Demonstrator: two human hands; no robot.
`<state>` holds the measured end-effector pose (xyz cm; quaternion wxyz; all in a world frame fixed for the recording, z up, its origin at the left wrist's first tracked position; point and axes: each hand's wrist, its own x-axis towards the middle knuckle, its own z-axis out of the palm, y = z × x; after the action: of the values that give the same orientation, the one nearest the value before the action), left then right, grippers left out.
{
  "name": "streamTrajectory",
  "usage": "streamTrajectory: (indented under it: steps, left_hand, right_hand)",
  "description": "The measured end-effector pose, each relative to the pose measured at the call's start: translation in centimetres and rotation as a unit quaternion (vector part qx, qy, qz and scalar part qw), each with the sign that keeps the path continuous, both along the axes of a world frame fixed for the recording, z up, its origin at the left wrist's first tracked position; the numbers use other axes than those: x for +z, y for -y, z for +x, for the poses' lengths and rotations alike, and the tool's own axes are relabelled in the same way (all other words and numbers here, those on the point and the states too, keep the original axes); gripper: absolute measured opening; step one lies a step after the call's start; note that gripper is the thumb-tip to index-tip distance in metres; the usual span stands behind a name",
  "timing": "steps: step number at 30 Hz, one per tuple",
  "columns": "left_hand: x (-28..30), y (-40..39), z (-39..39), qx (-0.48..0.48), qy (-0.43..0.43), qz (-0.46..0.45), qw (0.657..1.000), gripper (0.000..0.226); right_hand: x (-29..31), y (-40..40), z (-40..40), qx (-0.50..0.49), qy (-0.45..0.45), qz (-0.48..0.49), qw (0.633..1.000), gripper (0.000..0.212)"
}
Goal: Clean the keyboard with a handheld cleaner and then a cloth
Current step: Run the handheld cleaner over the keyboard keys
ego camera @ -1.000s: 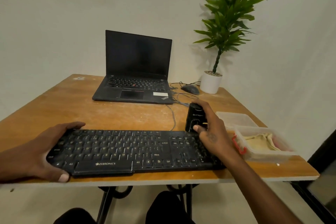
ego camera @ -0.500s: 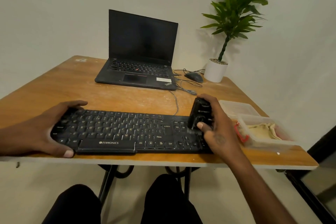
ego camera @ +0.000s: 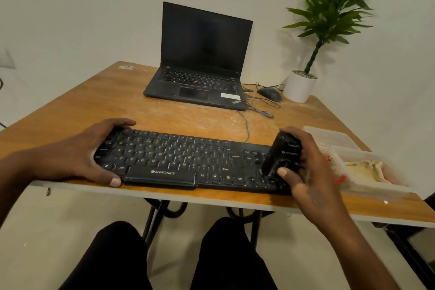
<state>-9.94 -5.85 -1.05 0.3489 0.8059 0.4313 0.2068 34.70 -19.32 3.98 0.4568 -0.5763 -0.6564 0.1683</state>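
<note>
While a black Zebronics keyboard (ego camera: 188,160) lies along the near edge of a wooden table (ego camera: 70,110), the left hand (ego camera: 77,155) grips its left end, fingers curled over the far edge and thumb on the near edge. At three o'clock, the right hand (ego camera: 308,167) holds a black handheld cleaner (ego camera: 281,155) tilted onto the number pad. Further toward three o'clock, a beige cloth (ego camera: 363,168) sits in a clear plastic container (ego camera: 376,187). At twelve o'clock stands an open laptop (ego camera: 202,59)

From my end I count one keyboard (ego camera: 188,160), one cleaner (ego camera: 281,155), one laptop (ego camera: 200,66), one mouse (ego camera: 270,94), one plant (ego camera: 329,19), two tubs (ego camera: 348,155), one cloth (ego camera: 364,169), two hands (ego camera: 70,155).
</note>
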Motion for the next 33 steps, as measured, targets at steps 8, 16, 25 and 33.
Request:
streamTrajectory:
  steps: [8,16,25,33]
  left_hand:
    - [0.8,0.7,0.3,0.001,-0.022,-0.011,1.0,0.133]
    - [0.5,0.4,0.0,-0.006,-0.02,-0.008,1.0,0.133]
    - [0.0,0.0,-0.1,0.003,-0.025,0.005,1.0,0.134]
    - [-0.5,-0.4,-0.4,0.002,-0.002,0.017,1.0,0.13]
  right_hand:
    - [0.0,-1.2,0.0,-0.008,-0.006,0.004,1.0,0.081]
    - [0.8,-7.9,-0.4,-0.026,0.04,0.003,0.999,0.082]
    - [-0.5,0.1,-0.3,0.011,-0.018,0.005,1.0,0.082]
    - [-0.4,-1.2,0.1,-0.009,0.0,0.004,1.0,0.081]
